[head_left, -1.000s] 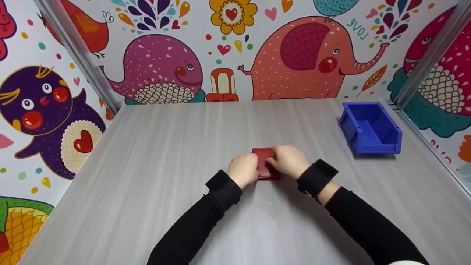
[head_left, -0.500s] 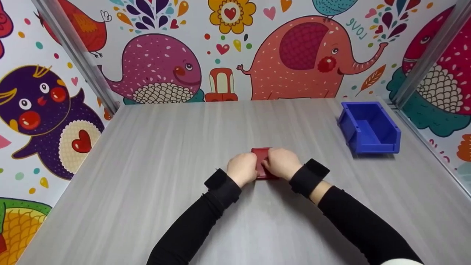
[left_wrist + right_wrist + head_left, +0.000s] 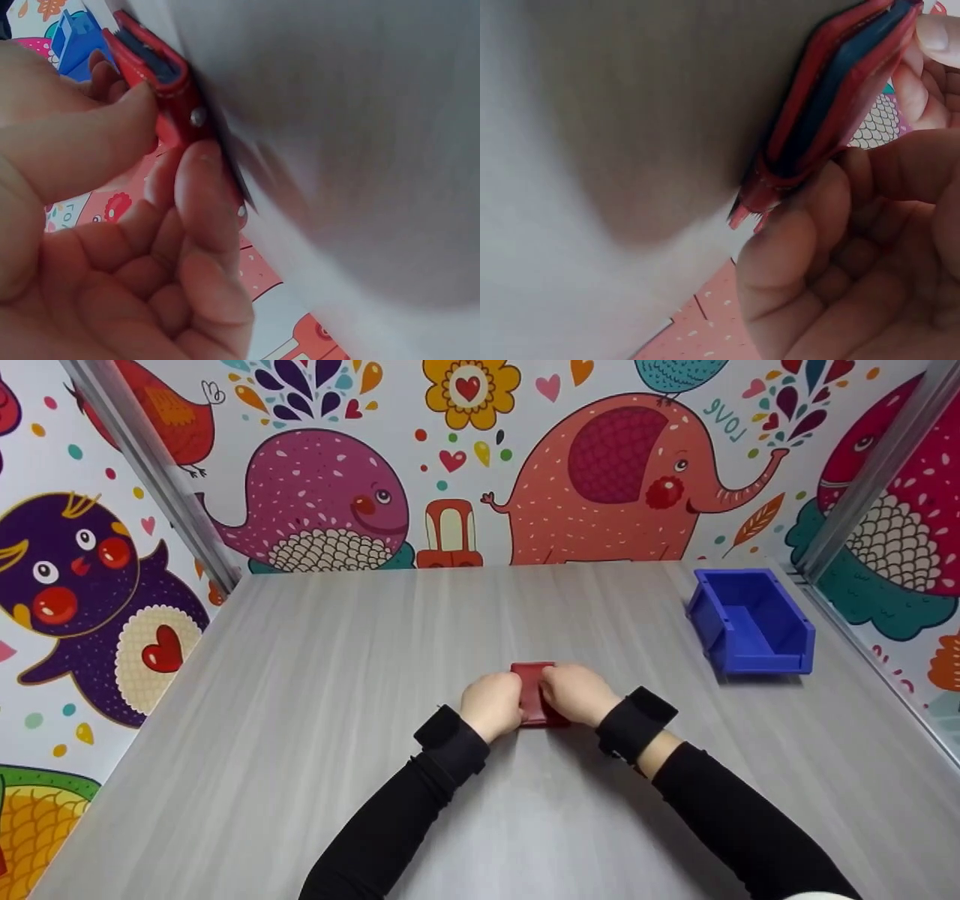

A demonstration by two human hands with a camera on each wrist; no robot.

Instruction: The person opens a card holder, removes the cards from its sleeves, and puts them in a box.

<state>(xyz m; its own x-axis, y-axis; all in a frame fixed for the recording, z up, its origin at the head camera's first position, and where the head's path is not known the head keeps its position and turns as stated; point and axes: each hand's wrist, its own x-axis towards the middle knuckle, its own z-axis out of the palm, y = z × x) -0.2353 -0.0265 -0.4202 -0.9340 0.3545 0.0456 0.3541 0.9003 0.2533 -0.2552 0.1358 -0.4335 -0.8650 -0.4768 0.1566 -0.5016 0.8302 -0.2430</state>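
Observation:
A small red wallet [image 3: 532, 699] lies near the middle of the table, with both hands on it. At its left edge my left hand [image 3: 491, 707] pinches it between thumb and curled fingers. My right hand [image 3: 579, 692] has its fingers curled at the right part and covers much of that side. In the left wrist view the wallet [image 3: 174, 109] shows metal snaps and a dark blue inside. Its folded layers appear in the right wrist view, where a red band crosses the end of the wallet [image 3: 855, 90] close to my right fingertips.
A blue open-fronted bin [image 3: 754, 622] stands at the back right of the grey wood-look table [image 3: 337, 660]. Walls printed with cartoon animals rise behind and at both sides, with metal posts [image 3: 161, 480] at the corners.
My right hand has shifted slightly left over the wallet, covering more of its top, then moved back a touch. The left hand keeps its hold and the wallet stays in place.

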